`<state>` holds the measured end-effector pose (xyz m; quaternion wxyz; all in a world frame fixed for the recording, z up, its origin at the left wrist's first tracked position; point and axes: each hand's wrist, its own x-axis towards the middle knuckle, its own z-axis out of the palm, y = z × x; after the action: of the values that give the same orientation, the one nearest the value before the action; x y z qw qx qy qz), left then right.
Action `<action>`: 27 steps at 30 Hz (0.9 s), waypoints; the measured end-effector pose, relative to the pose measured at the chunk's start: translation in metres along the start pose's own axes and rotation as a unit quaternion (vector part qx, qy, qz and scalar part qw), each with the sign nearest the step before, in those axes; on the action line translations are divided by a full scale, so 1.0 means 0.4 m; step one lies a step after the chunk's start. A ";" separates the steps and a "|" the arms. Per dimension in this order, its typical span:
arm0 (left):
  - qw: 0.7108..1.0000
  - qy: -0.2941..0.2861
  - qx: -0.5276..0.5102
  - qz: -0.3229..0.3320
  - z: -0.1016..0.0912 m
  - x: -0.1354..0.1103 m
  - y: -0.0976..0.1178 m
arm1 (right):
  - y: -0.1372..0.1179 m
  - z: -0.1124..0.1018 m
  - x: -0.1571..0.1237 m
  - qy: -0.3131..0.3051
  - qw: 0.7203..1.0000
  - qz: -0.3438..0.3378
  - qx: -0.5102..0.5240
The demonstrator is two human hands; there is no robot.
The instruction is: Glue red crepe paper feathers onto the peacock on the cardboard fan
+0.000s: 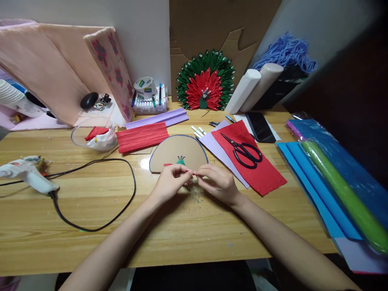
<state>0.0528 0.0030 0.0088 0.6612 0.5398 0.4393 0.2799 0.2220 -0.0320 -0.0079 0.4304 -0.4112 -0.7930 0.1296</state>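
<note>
My left hand (170, 180) and my right hand (216, 182) meet fingertip to fingertip at the table's middle, both pinched on a small piece of red crepe paper (192, 173) between them. Just behind the hands lies a cardboard half-circle (178, 152) with a blue edge, a small green bird figure (181, 160) and a red strip glued near its base. Black scissors (244, 151) rest on a red paper sheet (251, 161) to the right of my right hand.
A white glue gun (28, 173) with a looping black cord (121, 190) lies at left. Red crepe roll (142, 136), purple crepe (157, 118), a clear bowl (93, 137), a finished red-green paper peacock (206, 83), a phone (260, 127) and coloured paper rolls (333, 182) surround the work.
</note>
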 end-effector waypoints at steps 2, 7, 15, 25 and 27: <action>1.000 0.006 0.009 0.002 0.000 0.001 -0.005 | -0.001 0.001 0.001 0.000 1.000 0.023 0.015; 0.998 0.034 0.042 0.034 0.008 -0.003 -0.023 | -0.003 0.009 0.006 0.005 0.981 0.164 0.101; 0.938 0.070 0.276 0.199 0.012 -0.027 -0.012 | -0.008 0.020 0.003 0.006 0.958 0.238 0.159; 0.911 0.086 0.325 0.239 -0.003 -0.021 -0.002 | -0.018 0.005 0.014 0.002 0.965 0.218 0.144; 0.907 0.118 0.324 0.243 -0.019 -0.018 0.005 | -0.009 -0.001 0.014 0.013 0.960 0.235 0.155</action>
<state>0.0429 0.0011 0.0124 0.3050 0.7776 0.4354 0.3359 0.2185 -0.0300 -0.0023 0.4566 -0.5157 -0.6387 0.3430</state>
